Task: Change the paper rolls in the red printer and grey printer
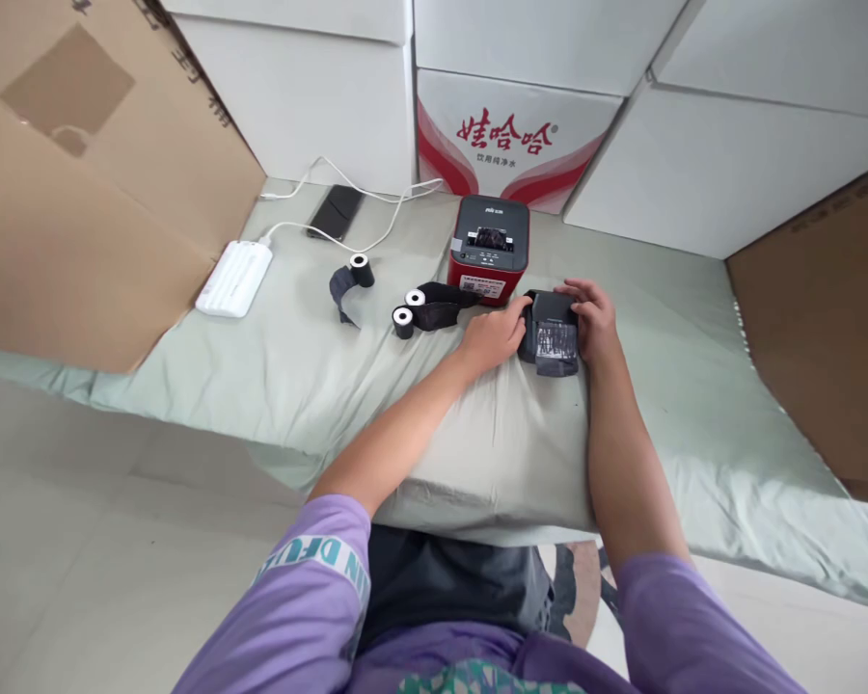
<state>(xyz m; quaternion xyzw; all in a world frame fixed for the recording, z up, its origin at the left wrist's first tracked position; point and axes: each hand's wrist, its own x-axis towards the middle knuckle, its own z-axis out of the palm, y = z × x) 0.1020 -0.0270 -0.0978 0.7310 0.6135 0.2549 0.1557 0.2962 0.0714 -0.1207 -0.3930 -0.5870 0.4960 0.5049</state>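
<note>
A small black device that looks like a portable printer (554, 306) rests on the cloth-covered table, with a dark, shiny strip of paper (556, 345) hanging over its front. My left hand (493, 337) grips its left side, thumb and fingers bent at the edge. Around the right side curl the fingers of my right hand (593, 316), partly hidden behind it. Just behind my left hand stands a red and black printer (489, 246) with dark paper in its top slot. Black paper rolls with white cores (403, 323) lie to the left, their dark strips partly unrolled.
A black phone (337, 212) and a white power bank (235, 278) with a white cable (311, 227) lie at the left. White cartons (521, 135) wall off the back. Brown cardboard (94, 193) stands at the left, and more cardboard (825, 318) at the right.
</note>
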